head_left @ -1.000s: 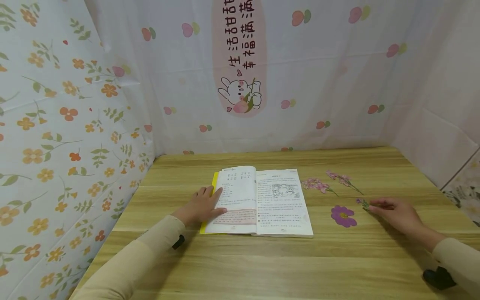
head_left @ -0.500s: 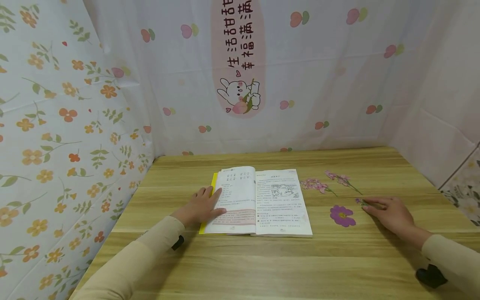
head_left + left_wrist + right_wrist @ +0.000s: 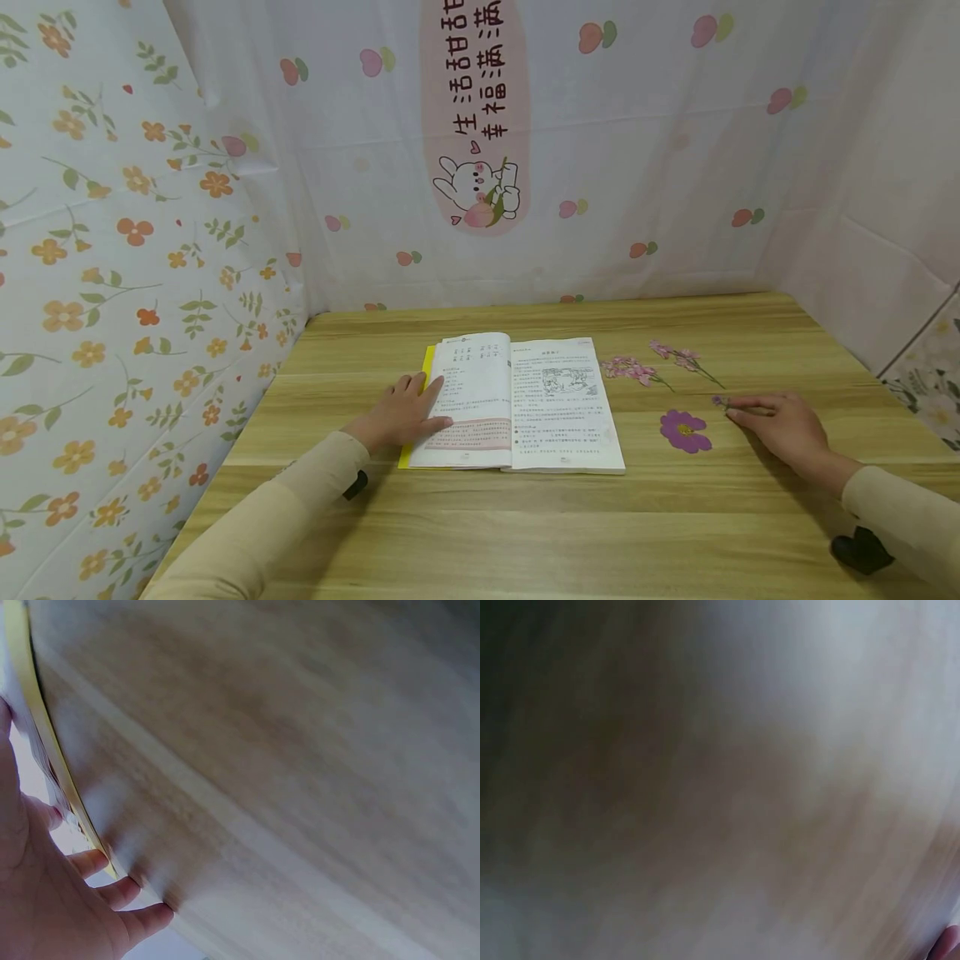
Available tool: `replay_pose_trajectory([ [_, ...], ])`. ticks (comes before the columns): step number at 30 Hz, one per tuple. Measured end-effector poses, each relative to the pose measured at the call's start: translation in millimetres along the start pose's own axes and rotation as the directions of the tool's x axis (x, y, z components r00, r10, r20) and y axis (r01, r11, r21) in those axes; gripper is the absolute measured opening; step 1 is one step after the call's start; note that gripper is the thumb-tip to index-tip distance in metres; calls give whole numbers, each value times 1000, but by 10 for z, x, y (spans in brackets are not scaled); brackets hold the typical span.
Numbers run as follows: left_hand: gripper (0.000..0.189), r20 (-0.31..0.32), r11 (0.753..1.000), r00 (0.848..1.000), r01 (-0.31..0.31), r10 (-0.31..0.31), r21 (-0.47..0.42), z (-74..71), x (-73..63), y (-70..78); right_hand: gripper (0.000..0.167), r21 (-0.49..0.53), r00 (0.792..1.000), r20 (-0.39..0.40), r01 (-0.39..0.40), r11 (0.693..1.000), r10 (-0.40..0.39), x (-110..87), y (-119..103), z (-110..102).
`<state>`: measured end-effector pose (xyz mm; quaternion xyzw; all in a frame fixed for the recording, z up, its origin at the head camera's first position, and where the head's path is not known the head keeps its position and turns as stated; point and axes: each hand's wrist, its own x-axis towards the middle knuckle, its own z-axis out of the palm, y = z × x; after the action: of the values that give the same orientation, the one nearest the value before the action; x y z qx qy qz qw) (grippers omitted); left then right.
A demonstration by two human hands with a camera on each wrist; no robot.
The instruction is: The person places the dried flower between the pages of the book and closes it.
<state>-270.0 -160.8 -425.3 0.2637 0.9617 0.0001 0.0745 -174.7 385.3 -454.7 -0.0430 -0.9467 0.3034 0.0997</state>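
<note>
An open book (image 3: 567,408) with printed pages and a yellow cover edge lies on the wooden table. My left hand (image 3: 401,412) rests on its left page, fingers spread along the outer edge; in the left wrist view several fingertips touch the tabletop beside the yellow edge (image 3: 46,724). To the right of the book, my right hand (image 3: 783,429) pinches a small purple flower sprig (image 3: 718,402) between thumb and fingers, low over the table. Most of the sprig's stem is hidden by the fingers. The right wrist view is blurred, with only a fingertip (image 3: 948,943) at its corner.
A flat purple flower (image 3: 686,432) with a yellow centre lies left of the right hand. Two pink flower sprigs, one (image 3: 632,370) beside the book and another (image 3: 686,360) farther back, lie on the table (image 3: 487,533). Patterned cloth (image 3: 637,167) hangs behind.
Over the last second my right hand has shifted slightly left with the small purple sprig, mostly in the first half. The left hand and the book have stayed in place.
</note>
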Motion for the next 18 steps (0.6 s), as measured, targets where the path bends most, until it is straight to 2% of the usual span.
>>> replay_pose_trajectory([
  [3,80,-8,1000,1000,-7,7,-3,7,1,-6,41,43,999,16,-31,999,30,16,-24,-17],
  [10,80,0,1000,1000,2,-2,1,-1,9,-3,61,122,987,97,-141,982,130,75,-119,-79],
  [14,83,12,1000,1000,18,-18,0,46,36,-33,65,170,984,114,-157,973,139,104,-209,-81],
  [18,82,11,1000,1000,11,-11,-13,34,24,-25,67,216,981,134,-167,962,140,132,-320,-70],
])
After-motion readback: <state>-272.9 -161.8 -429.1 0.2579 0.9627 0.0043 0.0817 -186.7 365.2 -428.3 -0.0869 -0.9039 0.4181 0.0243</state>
